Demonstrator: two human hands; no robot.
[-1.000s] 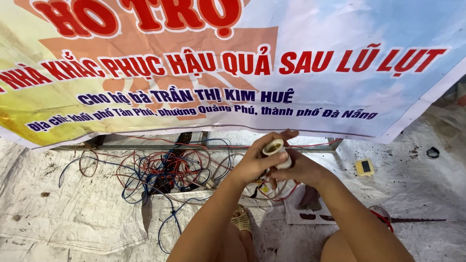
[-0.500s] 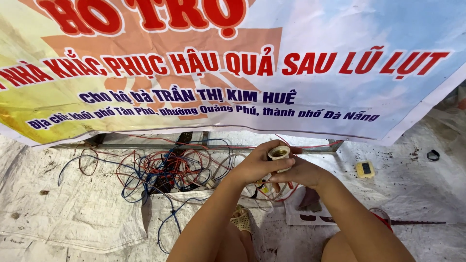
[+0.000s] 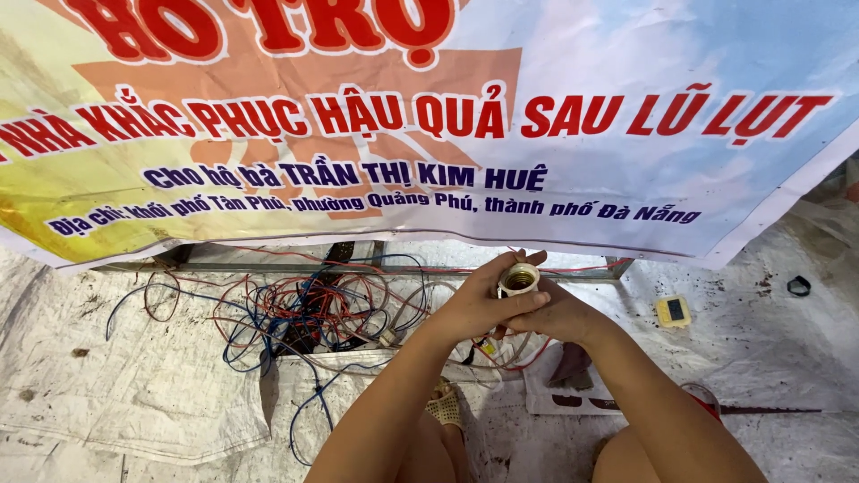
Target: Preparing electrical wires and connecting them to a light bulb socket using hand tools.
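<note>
While both hands meet mid-frame, left hand (image 3: 474, 309) curls its fingers around a pale lamp socket (image 3: 518, 280), right hand (image 3: 559, 317) cups it from below, tangled wires (image 3: 304, 309) at nine o'clock, banner (image 3: 429, 125) at twelve.

Even, soft daylight fills my view, bright without glare. The large printed vinyl banner (image 3: 429, 125) is evenly lit and sharp. Beneath its lower edge a soft shadow darkens the tangle of red and blue wires (image 3: 304, 313). The white crumpled floor sheet (image 3: 134, 394) shows only faint shadows. Straight lines bow slightly toward the edges.
</note>
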